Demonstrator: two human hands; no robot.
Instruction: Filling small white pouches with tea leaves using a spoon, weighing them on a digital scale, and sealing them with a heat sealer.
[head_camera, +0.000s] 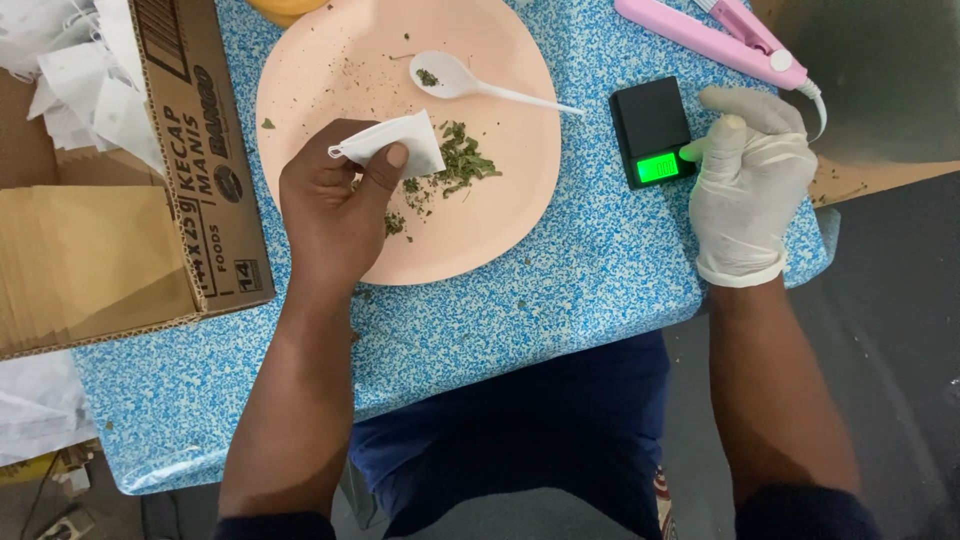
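Near the middle of the frame, one round peach plate (500, 200) is seen on a blue speckled table (560, 290). On the plate lie one white plastic spoon (455, 78), with a few green crumbs in its bowl, and one small heap of dried green leaves (455, 165); smaller crumbs are scattered around it.

Two hands are counted. The left hand (335, 200) is bare and is held over the left part of the plate; one small white paper sachet (395, 145) is pinched between its thumb and fingers, just beside the leaf heap. The right hand (750, 185) is covered by a white glove and is placed at the right side of the table, its fingers curled and touching one small black pocket scale (650, 125), whose display is lit green. Nothing is gripped by this hand, as far as can be seen.

At the upper right, one pink clamp-shaped tool (715, 40) with a white cord is laid close to the table edge. At the left, one open cardboard box (170, 160) is standing against the plate rim, so little room is left on that side. Crumpled white papers (70, 70) are seen in the upper left corner.

Free table surface is found below the plate, toward the near edge, and between plate and scale.
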